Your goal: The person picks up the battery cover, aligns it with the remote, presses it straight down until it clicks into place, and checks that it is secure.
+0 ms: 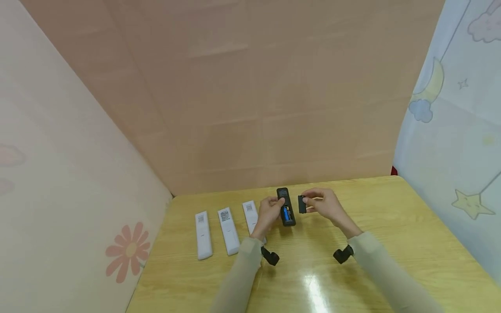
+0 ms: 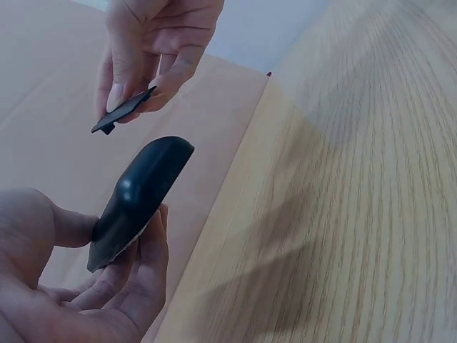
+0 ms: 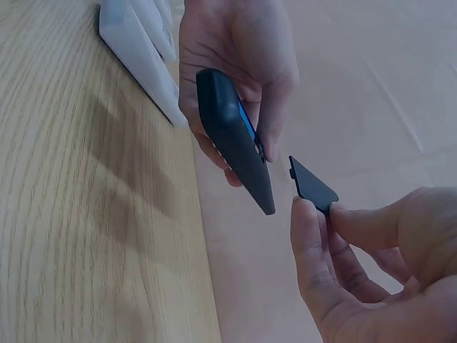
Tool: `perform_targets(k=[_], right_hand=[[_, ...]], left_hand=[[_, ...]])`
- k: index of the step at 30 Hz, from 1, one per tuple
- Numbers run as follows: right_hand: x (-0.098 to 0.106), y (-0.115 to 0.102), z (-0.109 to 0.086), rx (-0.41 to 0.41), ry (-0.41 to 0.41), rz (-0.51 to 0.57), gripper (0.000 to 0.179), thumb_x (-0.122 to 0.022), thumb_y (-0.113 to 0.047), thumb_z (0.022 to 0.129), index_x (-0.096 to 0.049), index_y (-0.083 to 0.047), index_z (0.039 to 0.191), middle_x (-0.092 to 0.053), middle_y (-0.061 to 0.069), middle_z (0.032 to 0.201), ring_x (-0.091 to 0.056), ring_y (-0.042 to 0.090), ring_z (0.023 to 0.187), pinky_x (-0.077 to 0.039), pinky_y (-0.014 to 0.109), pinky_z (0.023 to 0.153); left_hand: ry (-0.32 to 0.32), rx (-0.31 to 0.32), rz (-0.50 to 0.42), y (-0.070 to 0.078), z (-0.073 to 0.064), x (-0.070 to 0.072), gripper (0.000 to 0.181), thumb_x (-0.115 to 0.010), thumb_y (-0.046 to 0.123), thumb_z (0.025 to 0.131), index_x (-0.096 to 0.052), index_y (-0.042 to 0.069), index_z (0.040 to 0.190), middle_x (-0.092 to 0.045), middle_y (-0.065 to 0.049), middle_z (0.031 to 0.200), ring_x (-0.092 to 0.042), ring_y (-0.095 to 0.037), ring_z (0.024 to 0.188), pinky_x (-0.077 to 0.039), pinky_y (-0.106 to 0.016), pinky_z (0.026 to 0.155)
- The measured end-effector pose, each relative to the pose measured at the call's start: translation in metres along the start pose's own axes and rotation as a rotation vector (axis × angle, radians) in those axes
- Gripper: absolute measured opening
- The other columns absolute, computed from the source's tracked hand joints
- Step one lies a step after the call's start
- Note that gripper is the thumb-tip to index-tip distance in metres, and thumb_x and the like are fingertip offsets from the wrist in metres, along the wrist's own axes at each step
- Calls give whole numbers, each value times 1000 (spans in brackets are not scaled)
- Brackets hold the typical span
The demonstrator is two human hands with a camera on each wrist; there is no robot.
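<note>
A black remote control (image 1: 287,207) is held above the table by my left hand (image 1: 270,212), thumb on its back and fingers beneath. Its battery compartment faces up, uncovered, with blue batteries (image 1: 287,213) showing inside. Just to the right, my right hand (image 1: 324,203) pinches a black battery cover (image 1: 302,204) between thumb and fingers, apart from the remote. In the right wrist view a small tab stands out on the edge of the cover (image 3: 312,187). From the left wrist view, the remote's (image 2: 141,196) inside is hidden.
Three white remotes lie in a row on the wooden table (image 1: 176,278): one at the left (image 1: 203,237), one in the middle (image 1: 228,232), and one (image 1: 249,213) partly behind my left hand and wrist. A beige backdrop (image 1: 250,108) rises behind the table's far edge.
</note>
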State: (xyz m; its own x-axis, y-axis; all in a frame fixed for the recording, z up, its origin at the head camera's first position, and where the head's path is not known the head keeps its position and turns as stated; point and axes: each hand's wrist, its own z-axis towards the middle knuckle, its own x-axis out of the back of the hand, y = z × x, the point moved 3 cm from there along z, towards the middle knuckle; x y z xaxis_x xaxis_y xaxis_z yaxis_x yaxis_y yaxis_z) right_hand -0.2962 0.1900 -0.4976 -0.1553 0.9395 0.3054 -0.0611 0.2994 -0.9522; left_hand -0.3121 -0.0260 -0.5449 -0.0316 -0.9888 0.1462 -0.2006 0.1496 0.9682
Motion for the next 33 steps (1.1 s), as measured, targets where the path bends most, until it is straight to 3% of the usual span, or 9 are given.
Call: perform_targets(k=[18, 26, 33], right_hand=[[-11, -13, 2, 11, -18, 29, 30, -66, -7, 107, -68, 8, 133, -68, 31, 128, -76, 29, 100, -64, 52, 88], [-14, -13, 0, 18, -18, 30, 29, -68, -8, 105, -70, 6, 131, -70, 29, 125, -78, 27, 94, -66, 38, 80], [-20, -12, 1, 36, -41, 45, 30, -69, -8, 105, -70, 8, 130, -67, 31, 131, -78, 27, 99, -65, 47, 86]], left_hand=[[-36, -19, -71, 10, 4, -11, 45, -70, 37, 105, -65, 1, 132, -77, -10, 111, -76, -18, 86, -64, -35, 74], [-61, -25, -101, 9, 3, -14, 44, -70, 35, 104, -64, 0, 130, -78, -9, 104, -76, -17, 80, -65, -38, 75], [-66, -23, -124, 10, 2, -14, 41, -70, 34, 104, -64, 1, 127, -78, -10, 103, -76, -18, 78, -65, -36, 72]])
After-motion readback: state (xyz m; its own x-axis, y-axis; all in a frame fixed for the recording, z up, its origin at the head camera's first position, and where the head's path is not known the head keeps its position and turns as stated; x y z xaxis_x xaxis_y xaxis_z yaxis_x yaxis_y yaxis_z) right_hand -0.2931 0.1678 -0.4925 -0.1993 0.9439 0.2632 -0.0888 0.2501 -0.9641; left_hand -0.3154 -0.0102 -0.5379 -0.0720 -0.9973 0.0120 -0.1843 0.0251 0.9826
